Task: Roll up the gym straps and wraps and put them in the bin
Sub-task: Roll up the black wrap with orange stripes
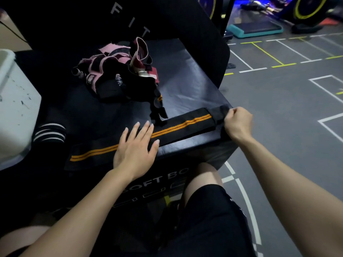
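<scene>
A black wrap with two orange stripes [181, 125] lies flat along the near edge of the black soft box [185, 86]. The left hand [136, 145] presses on its middle, fingers straight and spread — the right hand [238, 122] pinches its far end, fingers curled. A pile of pink and black straps [115, 71] sits further back; a white bin [16, 101] stands at the left.

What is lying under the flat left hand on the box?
The flat left hand presses a long black wrap with two orange stripes. The stretch beneath the palm is covered.
</scene>
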